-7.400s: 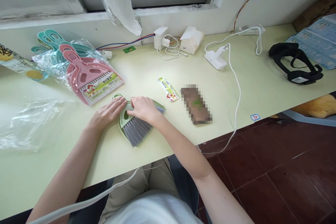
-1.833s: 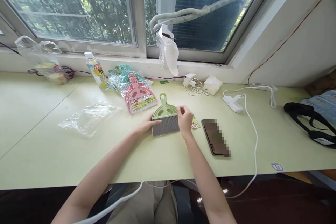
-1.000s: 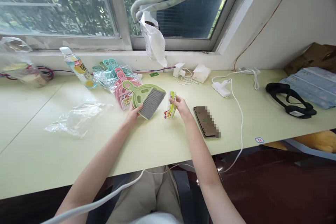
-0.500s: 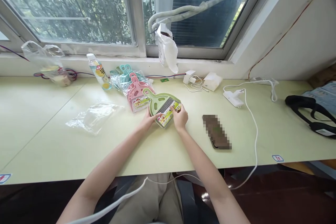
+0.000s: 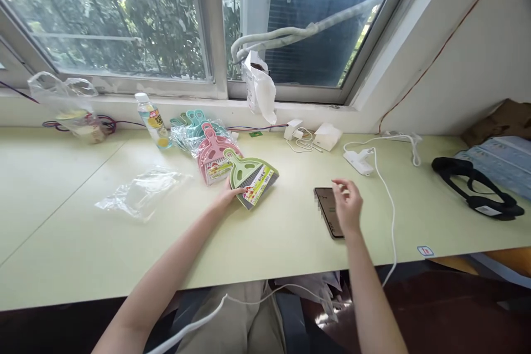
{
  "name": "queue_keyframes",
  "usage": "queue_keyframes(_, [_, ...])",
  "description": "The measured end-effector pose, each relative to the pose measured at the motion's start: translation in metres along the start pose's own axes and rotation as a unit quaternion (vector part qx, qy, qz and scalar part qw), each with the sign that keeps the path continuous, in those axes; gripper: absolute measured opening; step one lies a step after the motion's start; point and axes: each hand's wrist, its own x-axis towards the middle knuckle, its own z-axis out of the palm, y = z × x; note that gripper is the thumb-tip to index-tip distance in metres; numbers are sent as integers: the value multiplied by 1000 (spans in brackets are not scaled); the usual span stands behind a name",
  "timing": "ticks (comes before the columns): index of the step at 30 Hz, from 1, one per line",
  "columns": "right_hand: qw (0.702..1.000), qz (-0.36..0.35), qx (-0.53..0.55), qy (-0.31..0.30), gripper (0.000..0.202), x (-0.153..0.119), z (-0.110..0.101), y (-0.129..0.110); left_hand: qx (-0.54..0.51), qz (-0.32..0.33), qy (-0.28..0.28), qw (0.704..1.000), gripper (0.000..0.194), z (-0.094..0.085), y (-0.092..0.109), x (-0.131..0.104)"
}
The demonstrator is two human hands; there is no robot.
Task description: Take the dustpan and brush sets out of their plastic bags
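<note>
A green dustpan [image 5: 239, 176] with a grey-bristled brush and a printed label is gripped at its lower left edge by my left hand [image 5: 230, 194]. My right hand [image 5: 348, 204] is over the right part of a dark phone [image 5: 327, 207] on the table; its fingers are curled, and whether they hold anything is too small to tell. Just behind the green set lies a pink dustpan [image 5: 213, 154] with its label. Teal dustpans [image 5: 194, 121] in clear wrap sit further back.
A crumpled clear bag [image 5: 143, 193] lies on the left of the table [image 5: 274, 254]. Along the back stand a bottle [image 5: 153, 121], a bagged cup [image 5: 87, 126] and white chargers [image 5: 293, 129]. A power strip [image 5: 359, 161] and black headgear [image 5: 477, 188] are at right.
My right hand has left the label on the green dustpan and moved right, over the phone. My left hand still holds the green dustpan. The view has shifted slightly.
</note>
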Motion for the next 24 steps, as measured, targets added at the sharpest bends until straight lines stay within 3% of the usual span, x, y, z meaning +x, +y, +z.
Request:
queue_keyframes(4, [991,-4,-63,-121,36,-26,-90,52,39,-41,-24,998,87,-6,1,4])
queue_keyframes(7, [981,13,-76,-179,42,-51,-122,72,64,-47,-53,995,85,-8,0,8])
queue_keyframes(10, [978,34,-56,-200,43,-65,-124,77,76,-40,-66,994,83,-8,-1,9])
queue_keyframes(15, [975,17,-73,-209,43,-66,-105,71,93,-35,-60,993,84,-6,2,8])
queue_keyframes(20, [980,8,-138,-146,40,-74,-94,61,97,-32,-59,993,82,-4,5,5])
queue_keyframes(22, [979,34,-163,-114,54,-83,-87,55,102,-28,-61,993,81,-3,6,5])
queue_keyframes(24, [973,57,-199,-106,85,-92,-77,48,111,-19,-67,991,80,-2,5,5])
